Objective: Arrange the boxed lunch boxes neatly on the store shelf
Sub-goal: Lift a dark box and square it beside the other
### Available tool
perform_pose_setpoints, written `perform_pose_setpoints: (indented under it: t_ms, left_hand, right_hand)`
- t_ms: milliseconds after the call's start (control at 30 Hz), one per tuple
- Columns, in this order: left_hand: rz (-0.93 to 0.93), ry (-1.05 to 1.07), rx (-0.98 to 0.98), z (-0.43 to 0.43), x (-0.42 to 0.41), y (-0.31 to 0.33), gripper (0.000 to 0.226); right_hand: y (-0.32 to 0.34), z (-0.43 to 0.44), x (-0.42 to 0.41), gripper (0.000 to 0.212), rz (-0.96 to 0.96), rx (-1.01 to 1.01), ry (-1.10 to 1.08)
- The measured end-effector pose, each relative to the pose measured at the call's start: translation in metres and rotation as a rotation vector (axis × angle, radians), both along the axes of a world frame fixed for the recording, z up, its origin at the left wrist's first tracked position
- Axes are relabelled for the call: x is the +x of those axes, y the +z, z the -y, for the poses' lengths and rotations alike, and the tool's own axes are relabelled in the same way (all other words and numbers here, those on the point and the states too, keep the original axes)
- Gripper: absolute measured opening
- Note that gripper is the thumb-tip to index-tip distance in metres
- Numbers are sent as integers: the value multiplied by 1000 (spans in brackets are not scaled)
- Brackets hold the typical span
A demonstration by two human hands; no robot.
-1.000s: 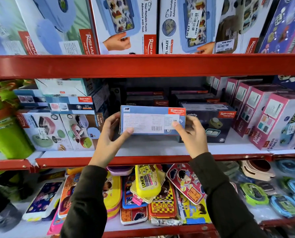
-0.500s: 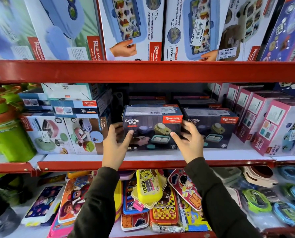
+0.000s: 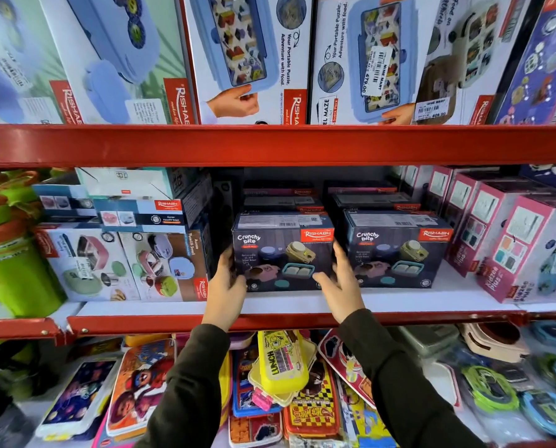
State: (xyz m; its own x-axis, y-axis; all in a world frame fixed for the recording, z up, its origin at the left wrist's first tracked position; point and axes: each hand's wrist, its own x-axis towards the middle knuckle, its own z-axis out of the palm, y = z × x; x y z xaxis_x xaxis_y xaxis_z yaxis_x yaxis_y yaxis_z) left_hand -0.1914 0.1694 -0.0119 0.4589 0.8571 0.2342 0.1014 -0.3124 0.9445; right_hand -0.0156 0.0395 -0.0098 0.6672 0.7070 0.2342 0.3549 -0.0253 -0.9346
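While I monitor the head view, the only one supplied, the dark box [image 3: 281,252] marked "Crunchy Bite" stands upright on the white middle shelf [image 3: 302,303], just above frame centre, front face toward the camera.

1. Left hand [image 3: 226,287]: at 9 o'clock of the box. I see its fingers wrapped on the box's left side and the thumb near the lower left front corner, so it grips the box.
2. Right hand [image 3: 343,282]: at 4 o'clock of the box. Its fingers run up the seam on the box's right edge and the thumb lies across the lower right front. It presses against the box; I cannot tell whether it clamps or only rests.
3. Twin box [image 3: 396,250]: at 3 o'clock, just beside the held one, fronts roughly in line. More dark boxes are stacked behind both.
4. Pink boxes [image 3: 509,240]: further toward 3 o'clock, in an angled row.
5. Pale boxes [image 3: 124,263]: at 9 o'clock, stacked two high.
6. Green container [image 3: 14,253]: far 9 o'clock edge.
7. Blue-and-white boxes [image 3: 247,56]: 12 o'clock, on the shelf above.
8. Loose lunch cases [image 3: 281,367]: 6 o'clock, lower shelf, overlapping.
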Motion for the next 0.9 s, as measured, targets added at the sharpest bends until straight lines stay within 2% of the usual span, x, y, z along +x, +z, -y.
perform_pose_setpoints:
  t_ms: [200,367,533,733,900]
  left_hand:
    - [148,41,-32,3,2,5,50]
    - [222,-11,-44,7,-4,4,43]
    - [195,-27,32,16,-22,-10,50]
    - [176,-4,99,34,-35,-15,52]
    - [245,48,95,30,-35,-8,53]
  right_hand:
    - [4,1,-4,60,-149,113,0]
    - [2,8,-5,52,-217,180,21]
    - [-1,26,-9,63,-265,201,40]
    - [-2,49,-23,57,-249,237,44]
    - [9,47,-26,58,-221,248,16]
